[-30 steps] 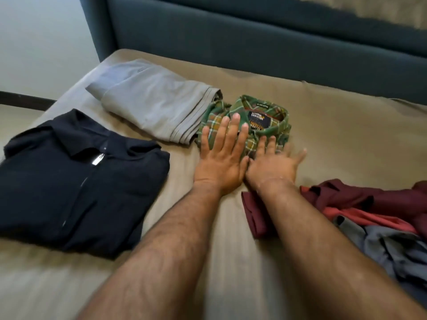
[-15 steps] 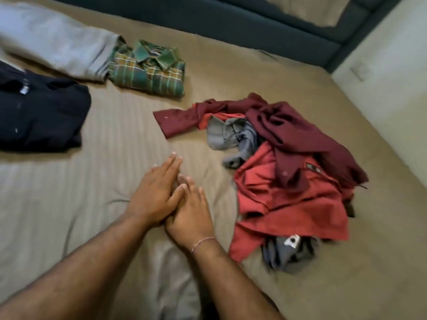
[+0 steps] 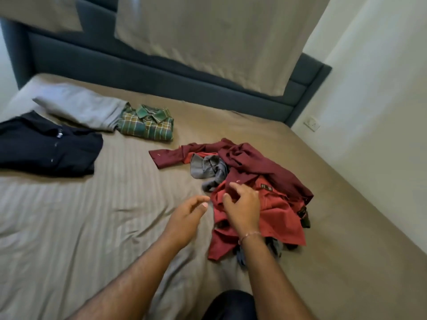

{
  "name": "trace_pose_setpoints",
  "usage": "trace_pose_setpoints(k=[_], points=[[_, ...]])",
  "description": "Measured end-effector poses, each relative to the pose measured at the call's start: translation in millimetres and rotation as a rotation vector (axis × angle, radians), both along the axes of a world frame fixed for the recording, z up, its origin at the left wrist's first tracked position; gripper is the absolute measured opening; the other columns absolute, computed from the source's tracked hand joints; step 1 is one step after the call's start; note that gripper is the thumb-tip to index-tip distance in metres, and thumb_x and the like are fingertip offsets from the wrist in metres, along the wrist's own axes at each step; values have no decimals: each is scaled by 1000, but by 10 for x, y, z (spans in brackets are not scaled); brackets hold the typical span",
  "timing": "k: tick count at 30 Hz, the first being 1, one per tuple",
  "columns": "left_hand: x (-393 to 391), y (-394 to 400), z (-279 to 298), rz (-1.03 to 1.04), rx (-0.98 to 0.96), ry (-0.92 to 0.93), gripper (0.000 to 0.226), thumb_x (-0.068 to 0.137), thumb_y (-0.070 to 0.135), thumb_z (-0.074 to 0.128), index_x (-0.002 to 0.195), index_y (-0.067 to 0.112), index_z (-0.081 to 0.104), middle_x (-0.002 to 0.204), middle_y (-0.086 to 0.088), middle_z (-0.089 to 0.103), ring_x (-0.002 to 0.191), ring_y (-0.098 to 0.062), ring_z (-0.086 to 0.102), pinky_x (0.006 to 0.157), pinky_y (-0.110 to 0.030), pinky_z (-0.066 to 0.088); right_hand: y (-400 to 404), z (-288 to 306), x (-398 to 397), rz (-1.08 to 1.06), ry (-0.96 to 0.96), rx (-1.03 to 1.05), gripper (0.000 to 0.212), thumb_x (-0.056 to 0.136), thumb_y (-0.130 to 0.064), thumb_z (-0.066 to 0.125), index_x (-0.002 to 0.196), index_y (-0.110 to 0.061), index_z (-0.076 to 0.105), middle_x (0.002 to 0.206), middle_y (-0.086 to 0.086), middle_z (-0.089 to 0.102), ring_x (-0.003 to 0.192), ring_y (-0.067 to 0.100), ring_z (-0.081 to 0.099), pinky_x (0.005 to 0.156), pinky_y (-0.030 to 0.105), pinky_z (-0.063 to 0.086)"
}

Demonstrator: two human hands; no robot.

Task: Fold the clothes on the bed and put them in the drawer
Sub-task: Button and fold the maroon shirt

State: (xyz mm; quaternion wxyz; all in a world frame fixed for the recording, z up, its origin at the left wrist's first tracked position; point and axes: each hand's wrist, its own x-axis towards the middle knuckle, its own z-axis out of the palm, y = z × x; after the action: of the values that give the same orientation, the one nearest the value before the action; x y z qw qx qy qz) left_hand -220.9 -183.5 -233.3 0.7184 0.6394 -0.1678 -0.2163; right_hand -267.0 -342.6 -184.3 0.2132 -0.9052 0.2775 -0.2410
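A heap of unfolded clothes lies right of centre on the bed: a red shirt (image 3: 282, 218), a maroon shirt (image 3: 261, 160) and a grey garment (image 3: 208, 167). My right hand (image 3: 242, 204) hovers over the red shirt's near edge with fingers loosely curled, holding nothing. My left hand (image 3: 187, 215) hangs just left of the heap, fingers relaxed and empty. Folded pieces lie at the far left: a green plaid shirt (image 3: 147, 123), grey trousers (image 3: 80, 107) and a dark navy shirt (image 3: 46, 146).
The tan striped sheet (image 3: 92, 215) covers the bed. A dark blue headboard (image 3: 184, 79) with pillows (image 3: 208, 31) stands at the back. A white wall (image 3: 369, 112) with a socket runs along the right. My dark-clad knee (image 3: 231, 303) shows at the bottom.
Both hands left the folded plaid shirt and drew back. They have separated and reached right to the heap, the right hand now over the red shirt. The view swung right.
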Motion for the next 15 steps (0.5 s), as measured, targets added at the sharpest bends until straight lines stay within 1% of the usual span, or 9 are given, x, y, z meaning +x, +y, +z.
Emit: trace_pose_setpoints(k=[3,5,7,8,9,11,13,14,15], points=[[116,167,176,-144,-185,528,45,107,45,46,118,12,75,114,-11,75,107,-27,70,96,-46,53,738,7,-320,305,-198,143,19,87,-24,70,102,-25,81,103,-16,74,101,1,66,98,29,51],[128,357,210,-229,-272,631,46,103,41,55,117,2,73,106,-19,75,94,-29,71,93,-42,54,1160,-87,-541,493,-203,202,15,86,-28,72,96,-27,82,98,-18,73,98,-1,67,90,21,51],[112,551,242,-160,-190,531,30,97,17,60,113,-7,67,92,-24,71,69,-25,67,66,-32,57,1367,-237,-699,619,-178,348,14,86,-27,72,95,-27,82,99,-17,75,101,2,69,91,19,51],[90,671,247,-61,-120,443,25,96,3,53,114,-10,65,88,-26,69,61,-23,64,55,-28,54,1414,-293,-759,619,-171,470,13,87,-23,72,95,-25,82,99,-14,77,101,5,71,91,20,52],[74,764,256,42,-71,386,28,95,-7,44,114,-11,65,85,-25,68,58,-22,62,50,-27,52,1363,-379,-770,563,-204,611,13,89,-16,71,94,-22,81,99,-9,79,99,8,72,91,22,53],[4,1098,238,176,-44,310,38,94,-12,37,108,-5,71,74,-20,65,55,-23,58,49,-28,49,1263,-488,-729,337,-340,820,18,93,-3,69,93,-19,77,94,5,78,90,18,73,86,33,56],[-133,1526,291,244,-48,230,45,93,-11,35,95,2,78,63,-14,58,50,-19,50,47,-26,41,1192,-538,-623,144,-420,841,32,90,0,70,106,-28,70,102,9,72,91,24,67,83,33,54],[-217,1738,313,266,-84,226,48,91,-12,33,85,4,79,57,-11,54,44,-16,46,43,-22,36,1180,-559,-569,95,-387,764,47,87,0,73,121,-31,64,117,10,66,102,26,64,87,26,52],[-320,1953,366,296,-140,252,50,89,-11,32,77,5,78,52,-8,50,38,-12,41,39,-18,32,1177,-581,-508,90,-328,591,65,83,-3,75,138,-30,54,136,10,55,118,29,57,97,23,48]])
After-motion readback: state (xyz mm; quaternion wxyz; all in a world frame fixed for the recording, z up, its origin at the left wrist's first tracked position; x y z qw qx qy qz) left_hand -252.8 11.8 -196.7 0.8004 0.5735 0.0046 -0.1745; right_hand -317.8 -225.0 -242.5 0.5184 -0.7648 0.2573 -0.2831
